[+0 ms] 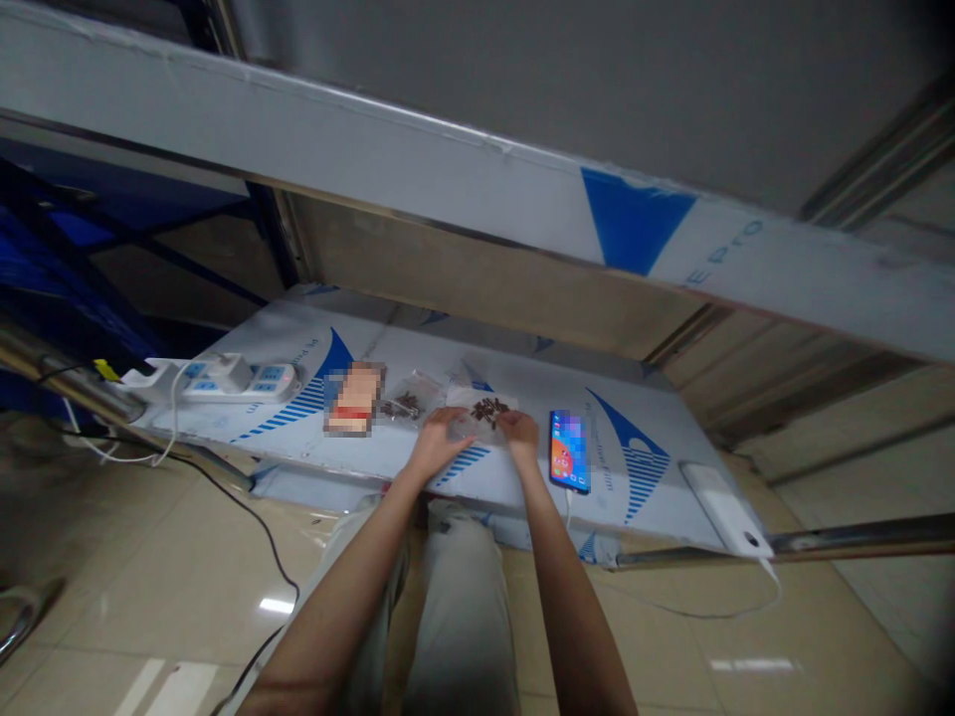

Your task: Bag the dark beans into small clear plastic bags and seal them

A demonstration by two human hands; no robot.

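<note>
The brown pieces [490, 410] lie loosely on the desk [514, 484] between our hands, pointing every way: at two o'clock from our left hand [439, 445], and ten from our right hand [522, 434], which is nearer. Our left grip spreads wide, apparently bare; our right grip bunches at their edge, and we cannot tell whether it holds anything.
</note>
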